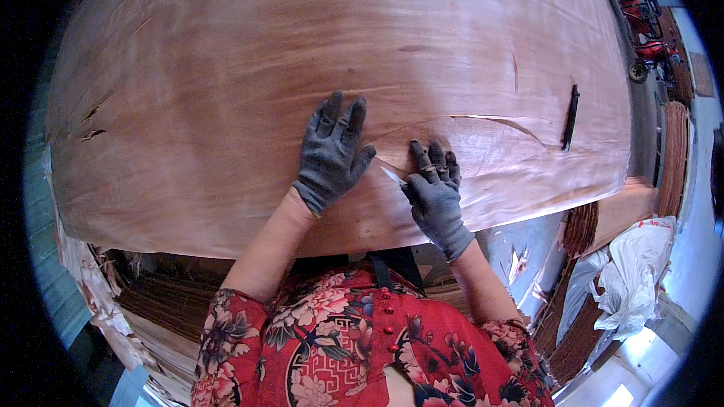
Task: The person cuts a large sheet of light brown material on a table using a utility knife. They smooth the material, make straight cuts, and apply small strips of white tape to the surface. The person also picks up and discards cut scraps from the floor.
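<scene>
Veneer sheet (249, 68), huge and reddish, fills most of the view and has a long curved split right of centre. Left hand (330, 152) in a grey glove lies flat on it, fingers spread. Right hand (435, 196) grips a small blade (393, 175) at the split.

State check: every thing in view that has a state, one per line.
veneer sheet: lying flat, torn, with a long curved split near the hands and small cracks at its left edge
left hand: gloved, open, pressed flat on the sheet
right hand: gloved, shut on a small blade
small blade: tip at the split
stacked veneer: piled edge-on at right
</scene>
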The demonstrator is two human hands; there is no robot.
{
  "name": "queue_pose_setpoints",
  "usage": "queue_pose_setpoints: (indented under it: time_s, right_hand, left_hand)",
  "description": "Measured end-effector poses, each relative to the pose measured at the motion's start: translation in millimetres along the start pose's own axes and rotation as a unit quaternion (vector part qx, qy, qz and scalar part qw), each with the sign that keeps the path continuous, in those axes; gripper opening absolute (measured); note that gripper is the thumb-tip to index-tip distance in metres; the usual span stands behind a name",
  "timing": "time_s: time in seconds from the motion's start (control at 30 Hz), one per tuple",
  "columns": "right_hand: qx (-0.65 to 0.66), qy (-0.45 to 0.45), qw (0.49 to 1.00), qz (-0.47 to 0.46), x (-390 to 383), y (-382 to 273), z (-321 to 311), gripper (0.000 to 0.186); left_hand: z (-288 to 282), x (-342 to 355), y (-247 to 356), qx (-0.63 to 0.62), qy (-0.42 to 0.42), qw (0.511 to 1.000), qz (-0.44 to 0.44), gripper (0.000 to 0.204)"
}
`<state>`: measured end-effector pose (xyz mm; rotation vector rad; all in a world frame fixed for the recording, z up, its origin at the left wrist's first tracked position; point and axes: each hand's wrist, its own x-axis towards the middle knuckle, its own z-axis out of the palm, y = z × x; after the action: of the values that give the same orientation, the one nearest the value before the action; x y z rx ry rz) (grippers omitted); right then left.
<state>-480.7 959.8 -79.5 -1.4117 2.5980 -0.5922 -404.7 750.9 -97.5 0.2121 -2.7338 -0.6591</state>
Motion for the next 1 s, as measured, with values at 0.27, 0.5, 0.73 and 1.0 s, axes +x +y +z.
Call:
queue_pose_setpoints:
  time_s: [0.27, 0.5, 0.73, 1.0]
  right_hand:
    - [0.014, 0.021, 1.000, 0.017, 2, -10, -5, 0.008]
    - [0.437, -0.034, 0.870, 0.226, 12, -38, -18, 0.013]
    - [0.553, 0.045, 0.783, 0.280, 19, -36, 3, 0.016]
    - [0.585, 0.003, 0.734, 0.344, 11, -21, 1, 0.019]
  left_hand:
    - [1, 0, 2, 0.043, 0.003, 0.999, 0.007, 0.068]
    - [6, -1, -1, 0.043, 0.024, 0.999, 0.015, 0.066]
    - [13, -2, -2, 0.058, 0.024, 0.998, 0.020, 0.064]
    - [12, -2, -1, 0.050, 0.032, 0.998, 0.026, 0.065]
